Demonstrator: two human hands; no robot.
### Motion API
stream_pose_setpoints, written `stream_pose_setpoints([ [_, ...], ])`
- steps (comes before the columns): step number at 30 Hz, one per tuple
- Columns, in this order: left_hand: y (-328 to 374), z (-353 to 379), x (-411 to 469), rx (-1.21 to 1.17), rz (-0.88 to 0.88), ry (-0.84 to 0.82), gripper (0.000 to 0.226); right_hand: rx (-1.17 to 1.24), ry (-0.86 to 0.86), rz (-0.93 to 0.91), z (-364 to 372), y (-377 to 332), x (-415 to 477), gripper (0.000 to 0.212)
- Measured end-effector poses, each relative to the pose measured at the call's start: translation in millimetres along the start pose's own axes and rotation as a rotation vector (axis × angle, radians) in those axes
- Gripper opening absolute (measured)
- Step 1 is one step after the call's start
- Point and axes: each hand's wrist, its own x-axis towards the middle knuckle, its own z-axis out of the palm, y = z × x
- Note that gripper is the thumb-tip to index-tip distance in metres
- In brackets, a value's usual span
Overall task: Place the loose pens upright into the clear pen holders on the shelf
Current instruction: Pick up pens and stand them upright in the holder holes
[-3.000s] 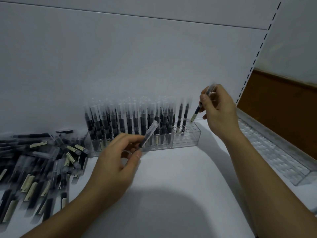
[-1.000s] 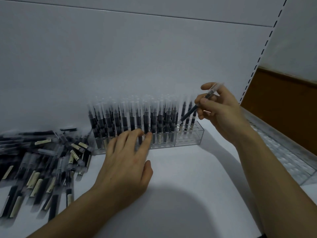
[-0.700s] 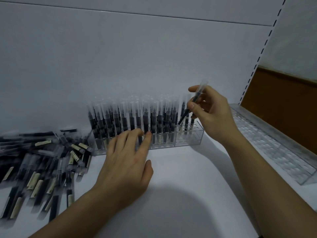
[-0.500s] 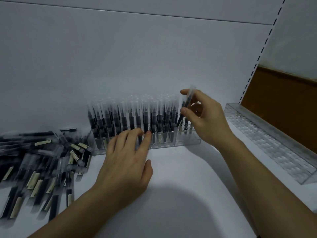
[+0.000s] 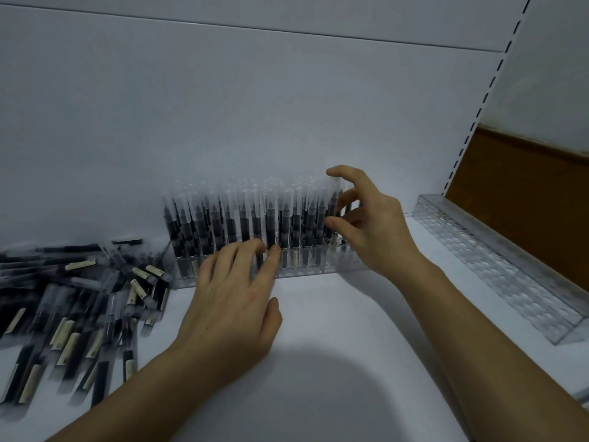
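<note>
Two clear holders stand on the shelf [image 5: 334, 339]: the filled holder [image 5: 299, 266] centrally, the second holder [image 5: 497, 269] apart to its right, and dozens of loose pens [image 5: 79, 301] heaped to its left. Left grip [image 5: 232, 311] rests released, straight fingers touching its front. Right grip [image 5: 373, 224] pinches one upright pen [image 5: 333, 202] at its partly unfilled right end.

One wide-angle camera, worn on the person's head, looks forward and down at the white shelf [image 5: 334, 314] from close range. It faces the back panel [image 5: 255, 122], with both forearms [image 5: 478, 346] rising from the bottom edge. The pen holder [image 5: 344, 263] sits mid-frame, loose pens [image 5: 79, 314] at the left edge, an empty holder [image 5: 510, 282] at the right.
</note>
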Motion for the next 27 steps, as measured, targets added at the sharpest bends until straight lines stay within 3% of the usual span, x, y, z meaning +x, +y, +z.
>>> stream_pose_setpoints([
  [17,-1,-1,0,-0.001,0.020,0.002,0.067,-0.081,0.047,-0.008,1,-3,-2,0.064],
  [22,-4,-5,-3,-0.024,0.039,0.000,0.065,-0.063,0.152,-0.061,-4,-12,-3,0.049],
  [27,-21,-26,-11,0.050,0.033,-0.051,0.061,-0.088,0.004,-0.158,12,-38,-14,0.034],
])
